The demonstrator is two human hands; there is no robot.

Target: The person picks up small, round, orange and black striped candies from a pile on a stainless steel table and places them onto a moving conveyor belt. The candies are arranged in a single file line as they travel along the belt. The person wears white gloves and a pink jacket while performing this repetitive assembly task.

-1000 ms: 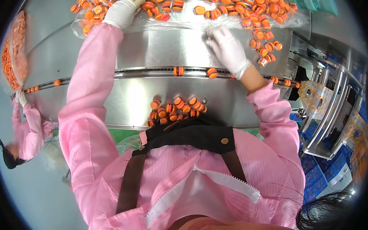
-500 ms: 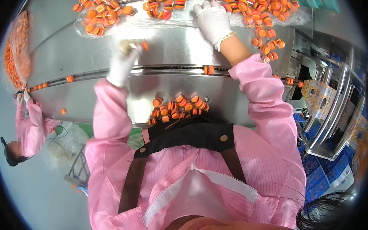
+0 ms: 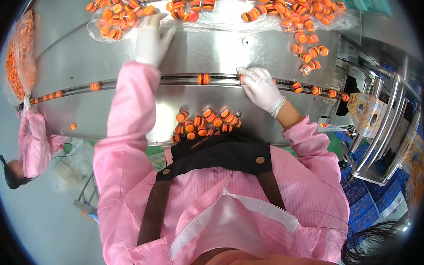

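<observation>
My left hand [image 3: 151,44], in a white glove, reaches to the near edge of the left pile of orange burger-shaped candies [image 3: 117,16]. Its fingers are stretched forward and the thumb stands apart, with nothing seen in between. Over the narrow conveyor track [image 3: 179,80], my gloved right hand [image 3: 262,90] has its fingers closed at a burger-shaped candy, of which only an orange edge [image 3: 241,79] shows. Just left of that hand another burger-shaped candy [image 3: 203,79] lies in the track. To the right, single candies [image 3: 316,90] sit spaced along it.
A large candy heap [image 3: 306,5] lies on clear plastic at the far right. Against my apron is a smaller candy cluster [image 3: 204,123]. A machine with metal rollers [image 3: 380,130] stands at the track's right end. At far left, a person [image 3: 30,135] works beside a full clear bag [image 3: 22,55].
My left hand, which carried a candy, has moved up to the left pile and now shows none. My right hand has come down from the right heap to the track. Several candies there have shifted.
</observation>
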